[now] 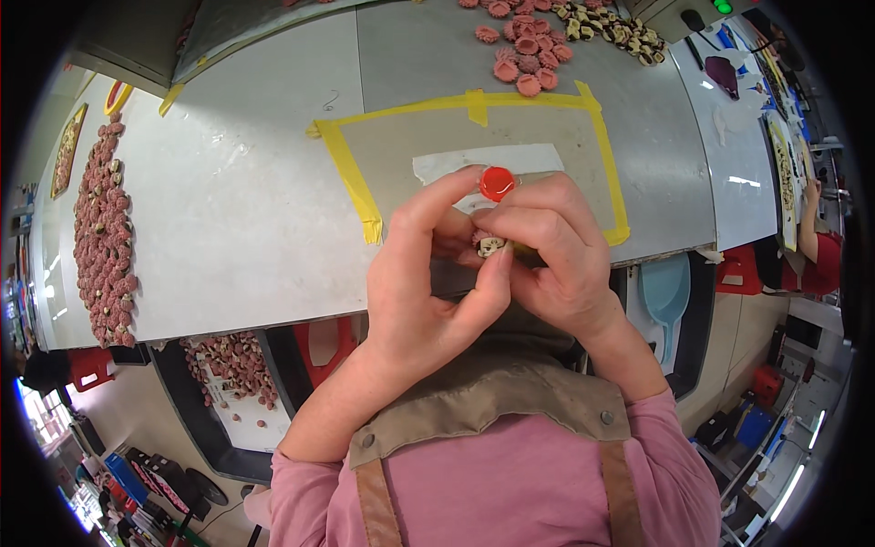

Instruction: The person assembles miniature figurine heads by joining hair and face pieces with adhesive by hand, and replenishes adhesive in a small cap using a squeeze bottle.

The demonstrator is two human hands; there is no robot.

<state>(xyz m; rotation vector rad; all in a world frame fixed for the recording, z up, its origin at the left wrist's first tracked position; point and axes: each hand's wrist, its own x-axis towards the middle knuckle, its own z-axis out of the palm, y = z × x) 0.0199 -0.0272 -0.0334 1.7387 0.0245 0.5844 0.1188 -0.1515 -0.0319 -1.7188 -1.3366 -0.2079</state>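
Observation:
Just past the table's near edge, both hands come together around a small doll-like head point(490, 245) with a cream face and a pink, hair-like top. My left hand point(412, 273) pinches it between thumb and fingers from the left. From the other side my right hand point(567, 255) is closed on it too, its fingertips partly hiding it. Close beyond the fingertips is a small round red-topped container point(498, 184); whether a finger touches it I cannot tell. Beneath lies a white paper strip point(447, 165) on a grey mat point(410, 129) edged with yellow tape.
Loose pink pieces point(527, 46) and dark-and-cream pieces point(629, 36) lie at the back. Many pink heads point(103, 237) line the table's left end. Below the edge are a drawer point(246, 432) with more pieces and a blue dustpan point(665, 290). Another person's arm point(810, 214) shows far right.

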